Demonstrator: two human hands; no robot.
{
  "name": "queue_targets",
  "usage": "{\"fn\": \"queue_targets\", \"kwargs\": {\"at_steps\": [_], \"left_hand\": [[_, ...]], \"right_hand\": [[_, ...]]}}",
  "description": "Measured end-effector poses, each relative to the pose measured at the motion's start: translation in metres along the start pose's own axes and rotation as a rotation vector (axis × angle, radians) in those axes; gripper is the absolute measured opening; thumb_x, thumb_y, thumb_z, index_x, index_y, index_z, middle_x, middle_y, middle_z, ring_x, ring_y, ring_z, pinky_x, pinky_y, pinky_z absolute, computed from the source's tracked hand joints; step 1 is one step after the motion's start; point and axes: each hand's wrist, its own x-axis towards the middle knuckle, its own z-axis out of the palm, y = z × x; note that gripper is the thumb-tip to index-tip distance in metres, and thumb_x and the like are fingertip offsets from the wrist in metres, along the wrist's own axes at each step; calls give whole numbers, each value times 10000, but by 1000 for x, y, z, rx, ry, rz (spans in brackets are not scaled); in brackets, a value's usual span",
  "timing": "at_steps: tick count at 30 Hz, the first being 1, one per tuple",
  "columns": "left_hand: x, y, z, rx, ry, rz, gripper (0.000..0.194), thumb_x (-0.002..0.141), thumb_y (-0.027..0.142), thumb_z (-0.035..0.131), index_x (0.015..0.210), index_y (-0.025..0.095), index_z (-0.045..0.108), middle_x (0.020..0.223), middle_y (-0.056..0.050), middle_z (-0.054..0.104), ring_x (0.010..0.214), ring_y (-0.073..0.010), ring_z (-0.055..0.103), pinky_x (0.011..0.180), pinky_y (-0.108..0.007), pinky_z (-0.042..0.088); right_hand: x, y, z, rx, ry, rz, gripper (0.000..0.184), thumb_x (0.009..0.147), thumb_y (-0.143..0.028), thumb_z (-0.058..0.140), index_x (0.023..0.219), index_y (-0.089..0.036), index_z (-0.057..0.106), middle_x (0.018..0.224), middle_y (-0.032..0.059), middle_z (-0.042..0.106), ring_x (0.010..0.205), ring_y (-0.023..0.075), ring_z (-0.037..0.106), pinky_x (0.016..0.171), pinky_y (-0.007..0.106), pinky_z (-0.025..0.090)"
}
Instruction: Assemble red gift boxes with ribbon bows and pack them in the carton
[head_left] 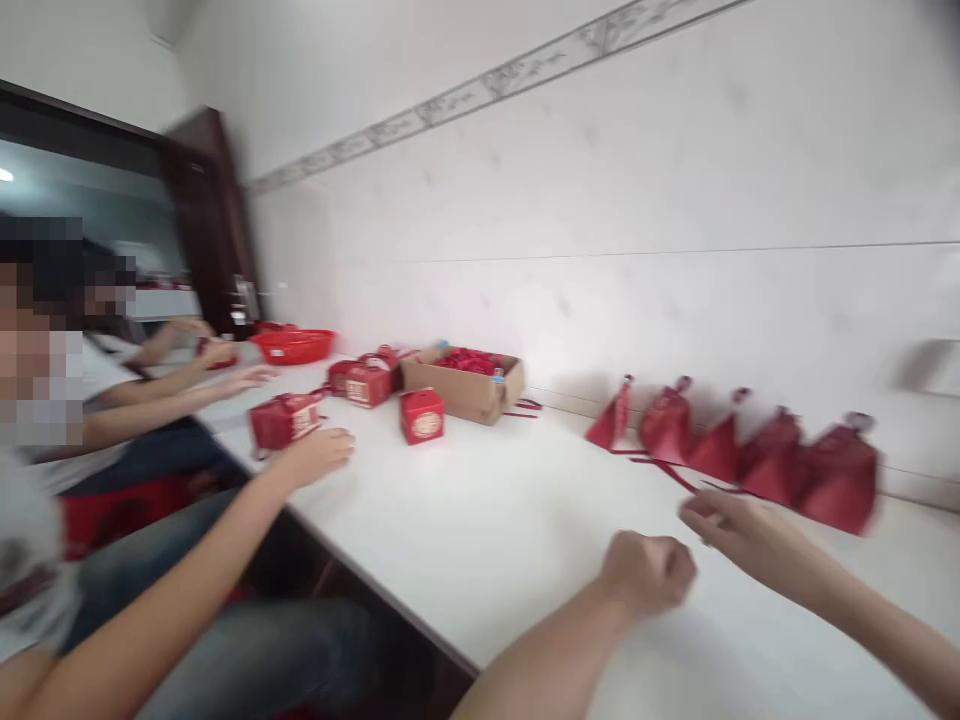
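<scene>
My left hand (646, 570) is above the white table (480, 520), its fingers curled into a fist. Whatever it may hold is hidden. My right hand (724, 520) is just beside it, fingers bent and pressed together. The fingertips come close to a dark red ribbon (675, 474), but blur hides whether they touch it or grip anything. Behind my right hand, a row of several dark red cone-shaped bags (772, 455), gathered at the top, stands along the wall.
An open cardboard box (450, 388) with red contents stands by the wall. Near it are a small red box (422, 416) and red handled boxes (362, 380). A co-worker's hand (319, 455) is beside another red box (281, 420). Farther off is a red basin (296, 346).
</scene>
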Motion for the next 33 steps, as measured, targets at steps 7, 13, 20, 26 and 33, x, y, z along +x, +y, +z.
{"fn": "queue_targets", "kwargs": {"at_steps": [7,13,20,26,33], "left_hand": [[13,-17,9,-103,32,186,373,804,176,406,497,204,196,404,50,261,380,-86,209,446,-242,221],[17,-21,15,-153,39,288,339,804,227,325,522,208,137,416,58,154,379,-83,115,414,-252,153],[20,-24,12,-153,17,359,329,817,254,296,532,209,138,411,60,151,374,-77,97,379,-247,120],[21,-25,9,-125,43,422,315,852,199,279,570,204,138,438,60,153,382,-75,122,373,-240,130],[26,-34,9,35,117,404,345,880,238,324,543,194,265,418,52,286,368,-85,249,377,-218,225]], "right_hand": [[24,28,-13,-96,-67,177,206,886,-168,457,793,-193,639,937,46,712,869,177,652,712,227,441],[63,64,-12,-184,-106,293,210,929,-322,530,888,-136,618,856,24,649,766,138,618,720,304,507],[111,89,-40,-226,-16,379,251,930,-363,535,993,-133,612,957,45,636,839,155,623,756,338,531],[110,138,-93,-278,220,491,263,947,-357,502,1074,-143,589,1047,63,623,943,178,609,837,383,511],[47,218,-127,-336,259,805,287,923,-346,548,1122,-141,579,1146,84,591,1014,205,591,870,415,501]]}}
